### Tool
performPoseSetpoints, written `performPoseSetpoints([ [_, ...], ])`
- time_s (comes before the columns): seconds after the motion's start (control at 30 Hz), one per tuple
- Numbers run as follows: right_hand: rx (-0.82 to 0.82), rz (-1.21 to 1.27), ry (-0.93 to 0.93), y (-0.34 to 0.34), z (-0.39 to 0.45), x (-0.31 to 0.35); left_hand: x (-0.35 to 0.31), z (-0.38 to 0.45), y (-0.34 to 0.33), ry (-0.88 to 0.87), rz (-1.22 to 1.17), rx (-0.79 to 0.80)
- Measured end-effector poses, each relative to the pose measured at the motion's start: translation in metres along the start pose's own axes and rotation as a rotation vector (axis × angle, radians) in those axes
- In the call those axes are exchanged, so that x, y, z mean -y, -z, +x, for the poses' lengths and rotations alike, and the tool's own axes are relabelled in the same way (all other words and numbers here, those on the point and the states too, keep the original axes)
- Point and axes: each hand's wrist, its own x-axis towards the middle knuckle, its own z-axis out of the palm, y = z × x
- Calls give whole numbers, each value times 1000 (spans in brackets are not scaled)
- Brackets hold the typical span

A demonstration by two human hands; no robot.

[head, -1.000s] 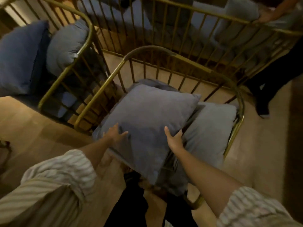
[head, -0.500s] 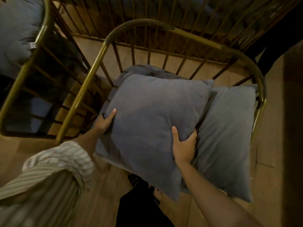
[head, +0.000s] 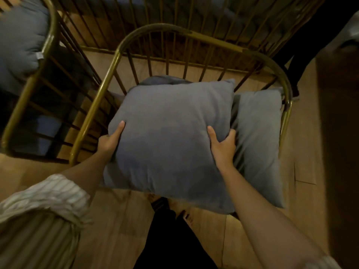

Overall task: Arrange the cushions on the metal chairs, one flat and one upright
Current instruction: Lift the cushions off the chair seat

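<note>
Two cushions [head: 171, 140] over wooden floor [head: 120, 220]

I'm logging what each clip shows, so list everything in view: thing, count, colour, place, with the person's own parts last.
held cushion: 1, grey-blue, over the seat of the middle chair, gripped on both sides
second cushion: 1, grey-blue, on the same chair, right of the held one, partly under it
middle metal chair: 1, brass-gold, centre
left metal chair: 1, brass-gold, left edge
left chair's cushion: 1, grey-blue, inside the left chair
floor: wooden, brown
striped sleeves: 2, white-striped, bottom corners
left hand: on the held cushion's left edge
right hand: on its right edge
</note>
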Motion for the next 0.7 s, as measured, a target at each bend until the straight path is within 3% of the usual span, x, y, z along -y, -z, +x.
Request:
performPoseSetpoints([
  [0.2, 136, 52, 18, 56, -25, 44, -18, -85, 36, -85, -99, 8],
  [0.4, 244, 132, 47, 79, -43, 108, -47, -135, 84, -206, -98, -116],
  [0.7, 297, 175, 243, 11, -75, 212, -115, -129, 202, -328, -233, -252],
])
